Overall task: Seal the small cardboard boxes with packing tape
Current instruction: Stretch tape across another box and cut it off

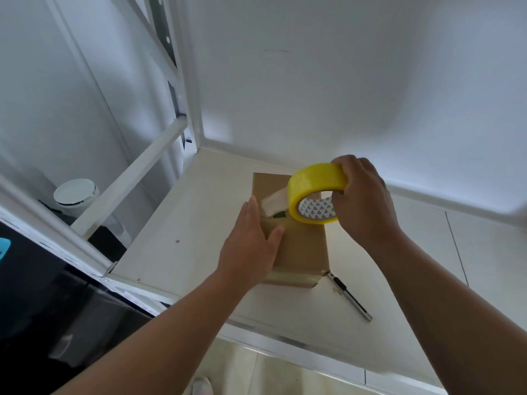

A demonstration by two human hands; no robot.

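A small brown cardboard box [302,246] lies on the white table [182,223], with tape along its near edge. My left hand [248,246] presses flat on the box's top with straight fingers. My right hand [365,201] grips a yellow roll of packing tape [316,181] above the box's far half, fingers through the core. A short strip of tape [273,202] runs from the roll down to the box top by my left fingertips.
A utility knife [349,295] lies on the table just right of the box's near corner. White walls close the table's far side and left. A white round lidded bin [75,193] stands on the floor at left behind a white frame bar.
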